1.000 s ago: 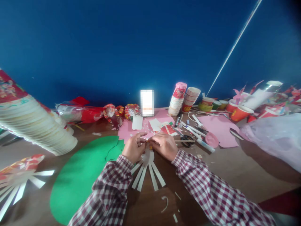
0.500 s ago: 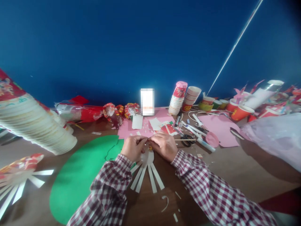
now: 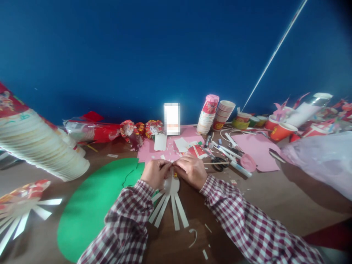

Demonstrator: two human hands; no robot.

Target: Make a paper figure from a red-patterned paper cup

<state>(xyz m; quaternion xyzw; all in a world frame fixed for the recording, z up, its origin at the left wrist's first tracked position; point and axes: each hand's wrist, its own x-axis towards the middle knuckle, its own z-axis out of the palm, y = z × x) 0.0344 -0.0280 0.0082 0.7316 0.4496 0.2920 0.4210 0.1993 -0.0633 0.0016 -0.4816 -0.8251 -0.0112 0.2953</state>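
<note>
A paper cup cut into long white strips (image 3: 172, 187) hangs between my hands, its strips fanned out toward me over the brown table. My left hand (image 3: 156, 173) is closed, thumb and fingertips pinching the cup's far edge. My right hand (image 3: 191, 171) is closed too and pinches the same edge, its fingertips meeting those of the left. A small red and yellow patch shows on the cup beneath the right fingers. The pinched part itself is hidden. A thin wooden stick (image 3: 217, 163) appears just right of my right hand; I cannot tell whether the hand touches it.
Green paper (image 3: 90, 209) lies at left, near another strip-cut cup (image 3: 19, 209) and a long stack of cups (image 3: 46, 146). Black-handled scissors (image 3: 219, 164), pens and pink paper (image 3: 254, 150) lie to the right. Cup stacks (image 3: 206, 115) stand before the blue wall. Paper scraps (image 3: 193, 237) lie nearby.
The strip-cut cup has shifted slightly, its strips swinging a little left and toward me. Both hands stay pinched together in almost the same place.
</note>
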